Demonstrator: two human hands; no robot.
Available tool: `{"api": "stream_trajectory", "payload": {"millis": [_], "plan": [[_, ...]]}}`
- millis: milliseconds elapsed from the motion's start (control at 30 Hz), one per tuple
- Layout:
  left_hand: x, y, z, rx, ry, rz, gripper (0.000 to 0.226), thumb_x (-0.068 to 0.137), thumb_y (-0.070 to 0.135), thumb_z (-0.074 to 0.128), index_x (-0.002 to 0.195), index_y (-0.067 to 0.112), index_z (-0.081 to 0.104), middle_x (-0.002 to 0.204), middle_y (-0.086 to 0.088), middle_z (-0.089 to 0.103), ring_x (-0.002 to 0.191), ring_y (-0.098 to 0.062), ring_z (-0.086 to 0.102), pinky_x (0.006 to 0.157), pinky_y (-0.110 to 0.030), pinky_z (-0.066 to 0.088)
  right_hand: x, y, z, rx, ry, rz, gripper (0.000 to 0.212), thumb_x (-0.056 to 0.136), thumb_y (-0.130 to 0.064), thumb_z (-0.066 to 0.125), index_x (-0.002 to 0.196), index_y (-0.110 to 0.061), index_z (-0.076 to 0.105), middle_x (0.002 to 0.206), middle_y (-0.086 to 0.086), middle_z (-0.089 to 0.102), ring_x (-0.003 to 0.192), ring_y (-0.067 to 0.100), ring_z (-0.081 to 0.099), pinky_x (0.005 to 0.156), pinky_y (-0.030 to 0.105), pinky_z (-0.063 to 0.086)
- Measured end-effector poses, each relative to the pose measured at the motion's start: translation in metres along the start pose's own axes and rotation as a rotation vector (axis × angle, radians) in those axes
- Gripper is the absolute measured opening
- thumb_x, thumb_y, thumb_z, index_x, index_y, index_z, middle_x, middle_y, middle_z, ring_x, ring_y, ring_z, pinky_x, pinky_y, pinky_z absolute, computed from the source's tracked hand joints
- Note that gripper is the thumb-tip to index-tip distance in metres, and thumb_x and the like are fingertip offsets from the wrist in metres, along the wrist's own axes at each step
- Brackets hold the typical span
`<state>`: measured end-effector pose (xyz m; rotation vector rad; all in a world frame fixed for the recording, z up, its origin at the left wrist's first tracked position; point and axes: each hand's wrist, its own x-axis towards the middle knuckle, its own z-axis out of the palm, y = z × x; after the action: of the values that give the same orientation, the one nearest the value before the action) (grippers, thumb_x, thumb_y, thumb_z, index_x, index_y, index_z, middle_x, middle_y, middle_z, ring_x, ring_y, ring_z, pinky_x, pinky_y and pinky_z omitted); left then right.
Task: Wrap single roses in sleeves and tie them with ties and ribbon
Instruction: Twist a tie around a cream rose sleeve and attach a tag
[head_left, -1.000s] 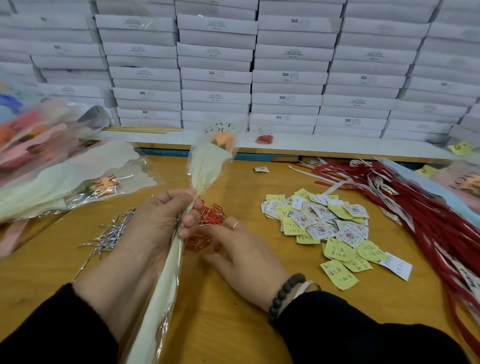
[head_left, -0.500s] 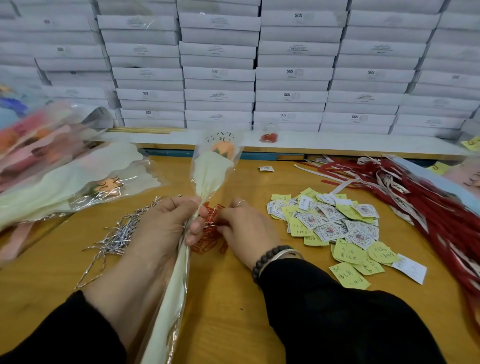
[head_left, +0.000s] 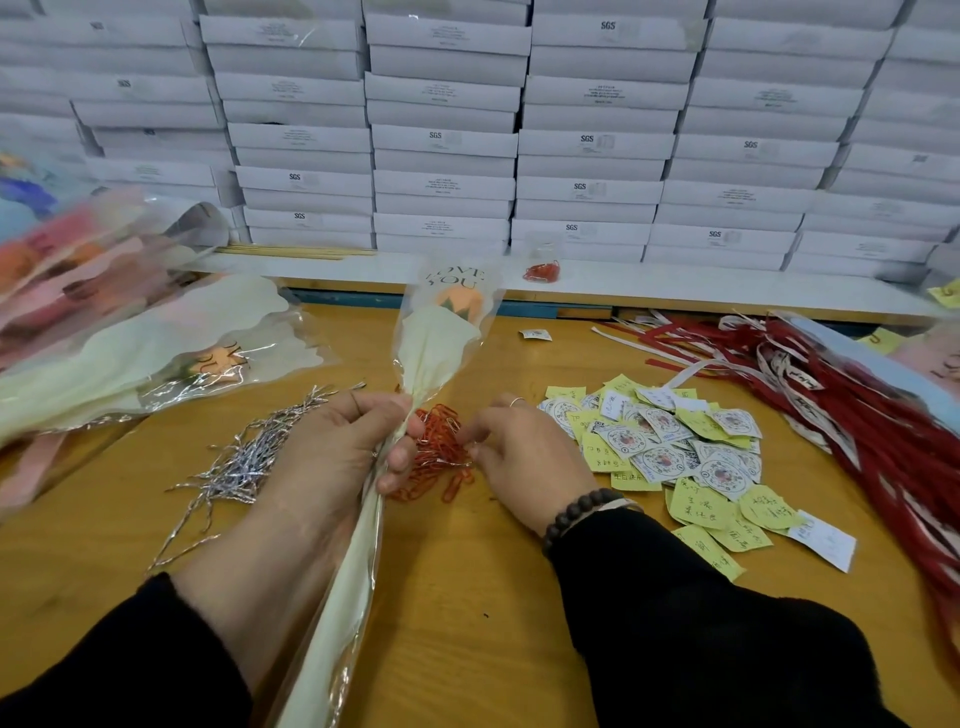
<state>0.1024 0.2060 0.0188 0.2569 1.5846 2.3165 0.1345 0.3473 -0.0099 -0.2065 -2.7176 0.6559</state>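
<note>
The right hand (head_left: 524, 457) has moved since a second ago. Then it lay flat on the desk (head_left: 467, 597) near the red clips. Now it is up at the pile of red paper clips (head_left: 439, 457), and its fingers (head_left: 475, 436) are curled and picking at them. I cannot tell for sure if they have one clip yet. The left hand has hardly moved.

Behind everything is a big wall of white boxes (head_left: 447, 140), stacked in rows on a white shelf. The desk is yellow-brown wood. On its left side lies a heap of wrapped roses (head_left: 130, 353) in clear and cream sleeves. On the right side lies a long bunch of red ribbons (head_left: 857, 405).

In the middle is the sleeved rose (head_left: 441, 332). It stands tilted, with the orange flower at the top and words printed on the clear plastic. The left hand (head_left: 332, 457) holds it at its narrow neck. The fingers wrap tight round the sleeve there, with the thumb on the near side. The long tail of the sleeve runs down past the wrist.

Right of the clips is a pile of yellow notes and round sticker tags (head_left: 670, 452). Left of the left hand is a bunch of silver twist ties (head_left: 249, 462). A dark bead bracelet (head_left: 576, 512) is on the right wrist.
</note>
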Motion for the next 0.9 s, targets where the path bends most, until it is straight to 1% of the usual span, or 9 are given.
{"api": "stream_trajectory", "payload": {"millis": [200, 333, 400, 500, 600, 667, 700, 800, 900], "plan": [[-0.0006, -0.0021, 0.0011, -0.013, 0.001, -0.010, 0.008, 0.090, -0.001, 0.048, 0.083, 0.002, 0.051, 0.054, -0.006, 0.055, 0.031, -0.007, 0.037, 0.029, -0.011, 0.027, -0.0019, 0.0040, -0.0029, 0.031, -0.042, 0.001, 0.016, 0.086, -0.023, 0.064, 0.102, -0.023, 0.064, 0.098, -0.006, 0.057, 0.088, 0.009, 0.052, 0.079, 0.025, 0.043], [-0.0018, -0.0023, 0.0013, -0.012, -0.002, -0.016, 0.008, 0.089, -0.002, 0.048, 0.084, 0.002, 0.052, 0.053, -0.006, 0.055, 0.031, -0.008, 0.038, 0.029, -0.012, 0.027, -0.0026, 0.0025, -0.0029, 0.001, -0.047, -0.011, 0.001, 0.087, -0.024, 0.062, 0.086, -0.024, 0.062, 0.091, -0.007, 0.052, 0.084, 0.010, 0.050, 0.074, 0.024, 0.039], [-0.0019, -0.0027, 0.0013, -0.009, -0.003, -0.015, 0.007, 0.089, -0.002, 0.048, 0.085, 0.001, 0.052, 0.053, -0.006, 0.055, 0.031, -0.008, 0.038, 0.029, -0.012, 0.027, -0.0028, 0.0017, -0.0026, -0.011, -0.055, -0.012, 0.006, 0.089, -0.024, 0.059, 0.083, -0.022, 0.061, 0.094, -0.006, 0.050, 0.084, 0.012, 0.051, 0.075, 0.025, 0.042], [-0.0020, -0.0033, 0.0014, 0.001, -0.011, -0.011, 0.006, 0.089, -0.001, 0.049, 0.085, 0.001, 0.052, 0.054, -0.006, 0.055, 0.031, -0.008, 0.037, 0.029, -0.013, 0.028, -0.0030, -0.0004, -0.0042, 0.021, -0.034, -0.021, 0.007, 0.092, -0.022, 0.054, 0.084, -0.020, 0.055, 0.098, -0.005, 0.046, 0.089, 0.017, 0.053, 0.080, 0.034, 0.046], [-0.0022, -0.0031, 0.0015, -0.001, -0.012, -0.009, 0.005, 0.089, -0.001, 0.050, 0.085, 0.001, 0.052, 0.054, -0.007, 0.055, 0.030, -0.008, 0.037, 0.029, -0.012, 0.028, -0.0044, -0.0003, -0.0049, 0.029, -0.048, -0.018, 0.009, 0.094, -0.023, 0.050, 0.085, -0.023, 0.048, 0.097, -0.004, 0.049, 0.092, 0.017, 0.052, 0.083, 0.036, 0.046], [-0.0024, -0.0028, 0.0018, -0.003, -0.015, -0.003, 0.004, 0.089, 0.000, 0.050, 0.085, 0.000, 0.052, 0.054, -0.007, 0.055, 0.031, -0.008, 0.038, 0.029, -0.012, 0.028, -0.0048, 0.0010, -0.0051, 0.035, -0.063, -0.003, 0.002, 0.092, -0.026, 0.054, 0.092, -0.025, 0.055, 0.107, -0.001, 0.055, 0.103, 0.016, 0.052, 0.089, 0.035, 0.045], [-0.0027, -0.0029, 0.0019, -0.003, -0.017, 0.000, 0.004, 0.089, 0.000, 0.051, 0.085, 0.000, 0.052, 0.054, -0.006, 0.055, 0.031, -0.008, 0.038, 0.029, -0.013, 0.028, -0.0050, 0.0014, -0.0049, 0.020, -0.071, -0.001, 0.007, 0.090, -0.028, 0.058, 0.096, -0.024, 0.059, 0.111, -0.001, 0.056, 0.106, 0.015, 0.052, 0.091, 0.034, 0.045], [-0.0035, -0.0038, 0.0028, -0.006, -0.021, 0.006, 0.006, 0.088, 0.000, 0.051, 0.083, 0.001, 0.052, 0.053, -0.006, 0.055, 0.031, -0.008, 0.038, 0.029, -0.013, 0.028, -0.0051, 0.0023, -0.0037, -0.002, -0.060, 0.002, 0.005, 0.088, -0.025, 0.060, 0.090, -0.021, 0.063, 0.101, -0.005, 0.052, 0.095, 0.015, 0.055, 0.082, 0.029, 0.045], [-0.0049, -0.0046, 0.0038, -0.014, -0.023, 0.011, 0.007, 0.088, -0.001, 0.051, 0.081, 0.001, 0.052, 0.052, -0.006, 0.056, 0.031, -0.008, 0.038, 0.029, -0.012, 0.028, -0.0054, 0.0011, -0.0029, -0.024, -0.053, -0.016, 0.007, 0.092, -0.024, 0.053, 0.087, -0.021, 0.055, 0.093, -0.007, 0.047, 0.085, 0.014, 0.051, 0.072, 0.028, 0.040]]}}
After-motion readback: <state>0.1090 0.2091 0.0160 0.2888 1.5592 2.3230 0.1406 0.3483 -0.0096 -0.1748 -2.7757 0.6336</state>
